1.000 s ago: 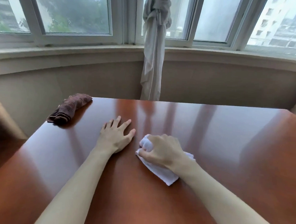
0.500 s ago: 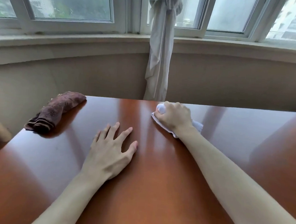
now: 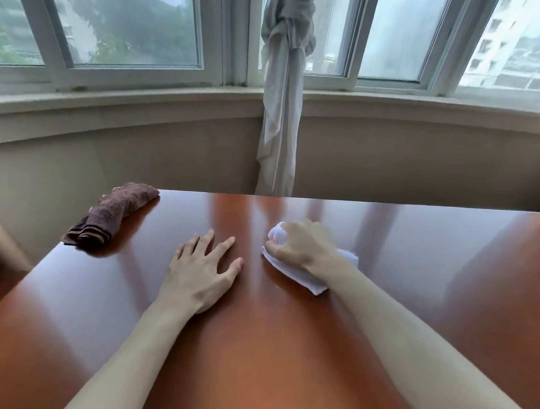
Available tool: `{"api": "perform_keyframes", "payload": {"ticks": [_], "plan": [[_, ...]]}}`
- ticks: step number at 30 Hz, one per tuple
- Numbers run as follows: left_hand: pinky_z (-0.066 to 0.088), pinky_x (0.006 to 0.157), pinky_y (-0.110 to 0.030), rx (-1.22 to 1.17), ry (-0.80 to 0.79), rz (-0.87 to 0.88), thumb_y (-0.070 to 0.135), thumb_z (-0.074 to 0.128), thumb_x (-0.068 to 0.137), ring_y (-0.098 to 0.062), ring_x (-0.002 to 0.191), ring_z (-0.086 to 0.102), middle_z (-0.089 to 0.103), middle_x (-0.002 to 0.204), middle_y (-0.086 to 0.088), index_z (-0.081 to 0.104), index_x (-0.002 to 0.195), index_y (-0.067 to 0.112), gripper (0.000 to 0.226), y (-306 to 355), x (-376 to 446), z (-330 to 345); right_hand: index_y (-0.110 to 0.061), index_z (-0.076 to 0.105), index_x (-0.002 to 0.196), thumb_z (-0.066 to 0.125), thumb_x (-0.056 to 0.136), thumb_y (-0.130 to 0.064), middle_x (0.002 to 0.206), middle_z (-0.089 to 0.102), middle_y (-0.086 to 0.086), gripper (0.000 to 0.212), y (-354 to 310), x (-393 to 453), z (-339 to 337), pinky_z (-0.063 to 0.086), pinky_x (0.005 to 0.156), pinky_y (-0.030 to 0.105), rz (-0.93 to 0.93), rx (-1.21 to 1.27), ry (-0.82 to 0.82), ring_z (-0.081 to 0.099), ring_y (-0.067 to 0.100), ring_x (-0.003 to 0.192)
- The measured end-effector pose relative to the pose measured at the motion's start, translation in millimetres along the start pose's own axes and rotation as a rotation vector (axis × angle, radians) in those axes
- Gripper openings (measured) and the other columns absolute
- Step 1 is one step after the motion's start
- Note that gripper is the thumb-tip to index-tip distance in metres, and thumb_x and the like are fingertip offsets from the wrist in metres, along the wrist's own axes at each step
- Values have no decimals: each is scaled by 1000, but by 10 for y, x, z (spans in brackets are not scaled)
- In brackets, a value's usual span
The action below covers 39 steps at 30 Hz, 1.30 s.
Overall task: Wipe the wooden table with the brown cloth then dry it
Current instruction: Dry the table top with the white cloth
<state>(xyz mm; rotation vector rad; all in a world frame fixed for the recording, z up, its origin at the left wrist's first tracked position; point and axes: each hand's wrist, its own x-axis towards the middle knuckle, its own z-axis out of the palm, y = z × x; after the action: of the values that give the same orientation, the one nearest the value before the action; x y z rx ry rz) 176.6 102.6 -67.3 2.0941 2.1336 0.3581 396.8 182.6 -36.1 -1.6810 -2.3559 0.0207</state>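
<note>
The right hand (image 3: 304, 247) gripped a bunched white cloth (image 3: 308, 274) on the worktop (image 3: 416, 276); the left hand (image 3: 199, 272) lay flat, fingers spread. Drying would go best in overlapping strokes, avoiding the brown cloth (image 3: 113, 215).

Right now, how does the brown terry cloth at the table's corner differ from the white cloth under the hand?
The brown terry cloth lies untouched at the far left corner of the glossy wooden table; the white cloth is near the middle, gripped by the right hand. The brown cloth is rolled into a long bundle; the white cloth is bunched up at the fingers with a flat tail trailing under the wrist. Both rest on the tabletop. The left hand lies flat between them.
</note>
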Motion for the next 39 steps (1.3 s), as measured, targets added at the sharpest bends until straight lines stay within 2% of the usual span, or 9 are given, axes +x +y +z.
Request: {"api": "perform_keyframes", "payload": {"ticks": [4,9,13,21,24,27,30,34,39], "plan": [[7,125,-46,16,-45,-3,72,22,94,-24,154,10,14,168,2,20,156,48,67,25,-23,-34,-40,64,108,33,75,-73,99,72,-14,56,-313,-948,-168,47,71,34,-117,-28,-46,66,21,82],[5,125,-46,5,-42,0,72,22,94,-25,155,8,13,169,0,20,157,46,68,15,-62,-21,-34,61,96,41,81,-65,82,66,-13,39,-454,-1473,-120,50,65,33,-177,-50,113,62,11,73],[5,126,-44,-16,-8,11,71,23,94,-23,155,6,13,169,2,22,157,46,68,6,-60,6,-36,65,97,44,80,-65,91,70,-16,39,-394,-923,-94,51,71,32,-166,-6,138,64,10,78],[1,126,-37,-33,79,-4,79,11,83,-13,154,1,10,168,13,16,155,53,76,-17,-18,71,-35,69,91,40,72,-71,81,70,-6,50,-156,907,348,47,68,35,-58,-25,201,65,26,79],[-1,126,-37,-36,88,-6,80,10,85,-10,154,-3,6,168,16,11,154,56,73,-42,-31,85,-33,69,96,37,72,-70,81,67,-3,55,172,1371,357,40,68,36,38,-83,170,62,29,78],[-1,126,-37,-38,84,-11,80,11,85,-10,154,-3,6,168,17,11,154,56,73,-44,-12,76,-28,67,92,46,76,-66,86,68,4,46,368,1531,369,34,69,37,131,-71,196,60,34,80],[1,126,-38,-22,49,-18,78,13,86,-12,154,-2,6,168,15,12,155,55,73,-40,3,46,-32,70,96,47,74,-67,89,71,1,47,247,1240,353,37,71,37,118,-54,193,65,32,88],[4,126,-41,0,14,-10,74,22,92,-16,155,3,11,168,9,18,156,50,68,-15,-9,3,-37,69,94,43,74,-66,88,72,-10,44,1,266,173,46,76,35,27,13,156,66,23,87],[6,126,-44,-6,-27,-6,70,25,95,-22,155,9,14,168,3,22,158,44,68,37,-16,-63,-34,57,85,51,75,-64,69,62,-11,33,-329,-1066,-81,41,59,31,-112,20,169,62,15,67]]}}
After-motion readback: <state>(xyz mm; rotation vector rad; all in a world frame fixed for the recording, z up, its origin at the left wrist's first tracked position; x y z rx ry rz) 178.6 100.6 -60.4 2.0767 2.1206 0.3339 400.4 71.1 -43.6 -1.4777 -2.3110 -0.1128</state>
